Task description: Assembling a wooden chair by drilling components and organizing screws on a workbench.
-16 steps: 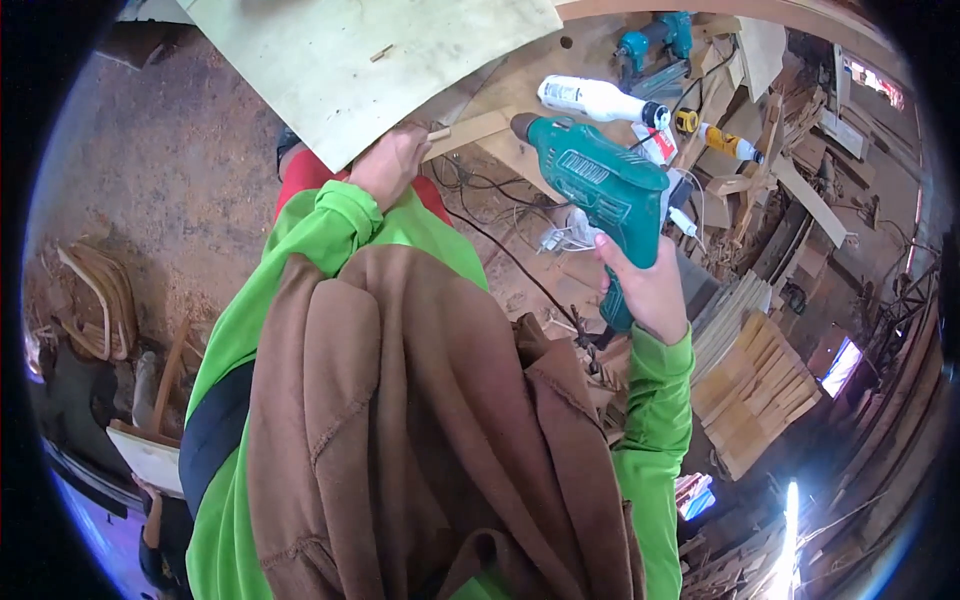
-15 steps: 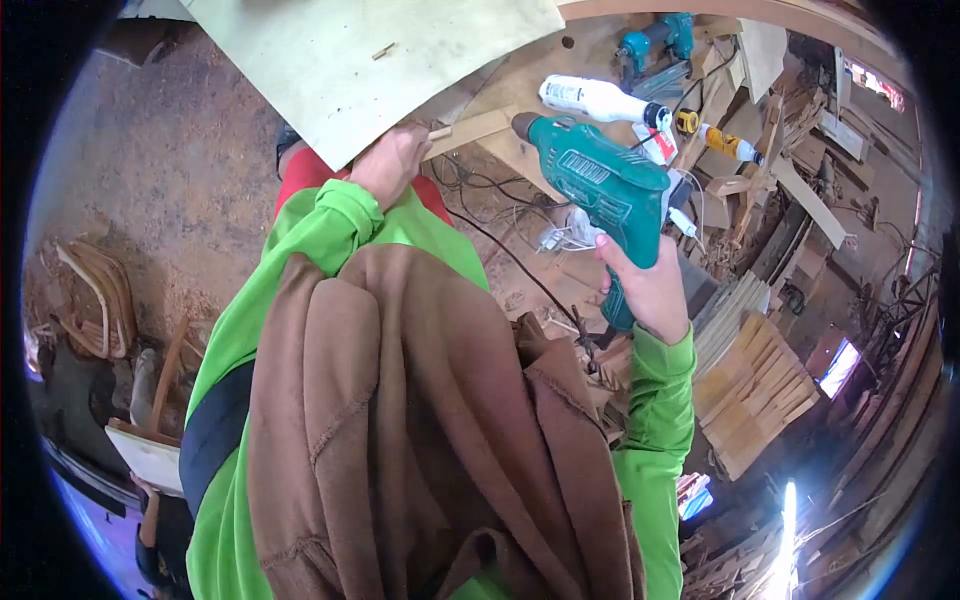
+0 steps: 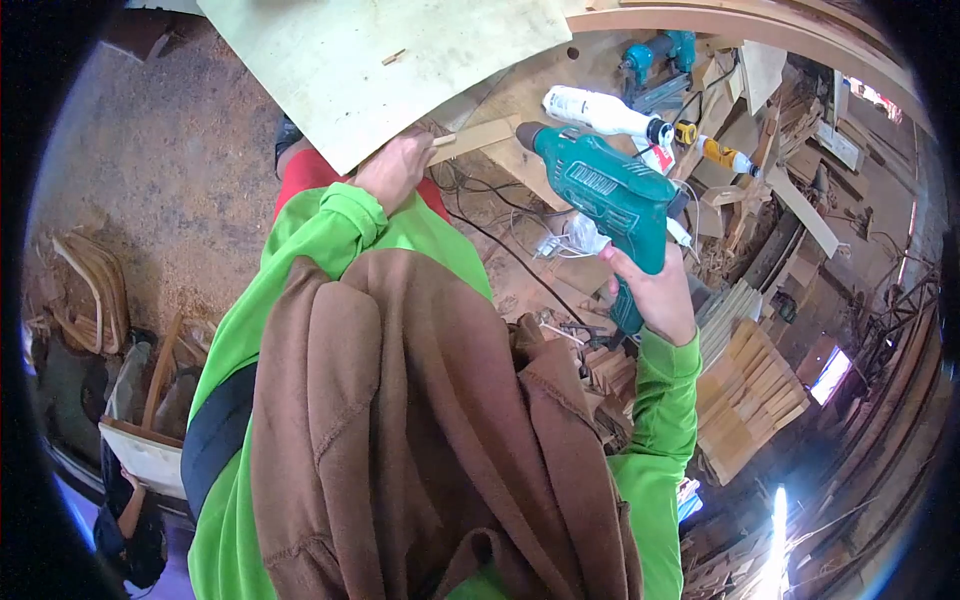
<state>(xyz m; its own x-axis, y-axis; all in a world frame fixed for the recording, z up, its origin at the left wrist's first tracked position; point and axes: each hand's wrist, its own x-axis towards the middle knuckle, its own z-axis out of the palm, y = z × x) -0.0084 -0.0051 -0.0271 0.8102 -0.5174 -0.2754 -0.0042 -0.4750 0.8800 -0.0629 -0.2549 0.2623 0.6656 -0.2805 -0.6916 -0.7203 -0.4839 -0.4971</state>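
Teal plastic fills the right hand (image 3: 655, 290), which is clenched around the grip of a corded electric drill (image 3: 605, 190) held up over a cluttered workbench (image 3: 520, 100), its chuck pointing left toward the work. The left hand (image 3: 397, 170) is closed on a narrow wooden strip (image 3: 478, 137), pressing it at the lower edge of a pale plywood sheet (image 3: 380, 60) that lies on the bench. Just behind the drill lies a white squeeze bottle (image 3: 600, 110) with a dark cap, and near it a yellow-handled tool (image 3: 720, 155); a 2nd teal power tool (image 3: 660, 55) sits farther back by the curved wooden rail. Black cables (image 3: 500, 245) trail across the bench below the drill, past a tangle of clear wrapping. Stacks of cut wooden slats (image 3: 745, 390) lie to the right, under the raised forearm. A brown garment (image 3: 420, 430) worn over green sleeves covers much of the lower view and hides the space beneath the arms. Sawdust coats the floor (image 3: 150, 200) on the left, where bent wooden frames (image 3: 90, 290) lie.
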